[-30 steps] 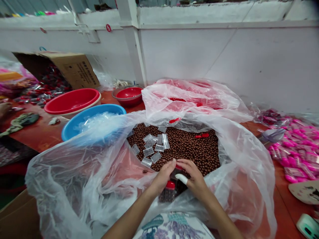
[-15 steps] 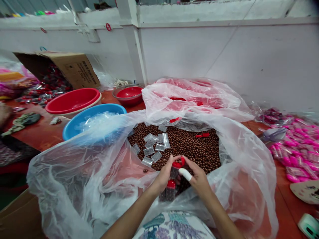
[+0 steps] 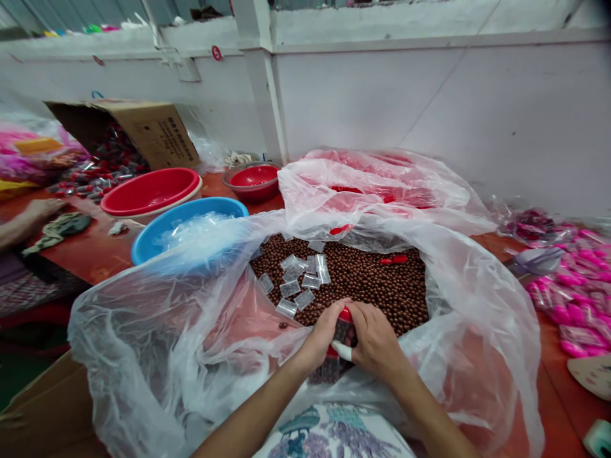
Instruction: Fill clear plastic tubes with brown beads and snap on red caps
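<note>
Clasps from the left with the fingers of the left hand [image 3: 324, 334]; holds a red-capped container [image 3: 340, 331] between both, lengthwise up the view, red end uppermost, nearer than the brown beads [image 3: 363, 280]; clasps from the right with the right hand [image 3: 375, 334], equally close.

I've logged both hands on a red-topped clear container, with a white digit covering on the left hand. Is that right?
Not quite: the head view shows the white digit covering on the right hand, not the left hand. Both hands are indeed on the red-topped clear container.
</note>
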A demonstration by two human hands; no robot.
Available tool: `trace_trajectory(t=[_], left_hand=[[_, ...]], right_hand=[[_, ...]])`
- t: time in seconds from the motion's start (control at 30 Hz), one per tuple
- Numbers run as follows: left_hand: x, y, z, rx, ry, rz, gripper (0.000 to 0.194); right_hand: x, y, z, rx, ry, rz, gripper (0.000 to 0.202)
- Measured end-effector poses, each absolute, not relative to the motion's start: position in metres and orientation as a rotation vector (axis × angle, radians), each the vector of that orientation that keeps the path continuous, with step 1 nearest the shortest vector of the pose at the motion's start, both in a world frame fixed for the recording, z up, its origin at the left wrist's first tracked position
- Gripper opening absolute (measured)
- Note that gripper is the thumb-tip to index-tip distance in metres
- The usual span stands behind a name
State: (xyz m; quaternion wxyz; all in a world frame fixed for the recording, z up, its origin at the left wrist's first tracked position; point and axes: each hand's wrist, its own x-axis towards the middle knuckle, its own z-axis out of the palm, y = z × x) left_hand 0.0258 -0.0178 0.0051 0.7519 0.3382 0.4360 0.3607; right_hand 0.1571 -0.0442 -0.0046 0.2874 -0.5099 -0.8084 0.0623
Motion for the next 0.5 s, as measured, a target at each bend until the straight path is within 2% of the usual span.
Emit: trace_trajectory(t=[0.1,0.23,0.37,0.43,0.5], left_hand=[[0.026,-0.021,0.006,0.778,0.994,0.806,0.047],[0.015,-0.018,0.012,1.043,1.035,0.711,0.048],[-0.017,-0.001,0.013,1.553,1.281,0.777,0.044],[-0.034,0.01,0.006,1.839,1.517,0.683,0.038],[-0.046,0.02,-0.003,2.058,1.647,0.463,0.033]], right_hand=[[0.159,-0.041,-0.003,-1.321,-2.215,0.158,0.05],[0.16,-0.046,0.003,-1.315,-2.197,0.268,0.055],[0.156,-0.059,0.011,-1.281,-2.224,0.504,0.07],[0.157,-0.056,0.008,-1.253,-2.272,0.572,0.077],[0.167,-0.039,0.001,-1.312,-2.233,0.531,0.062]])
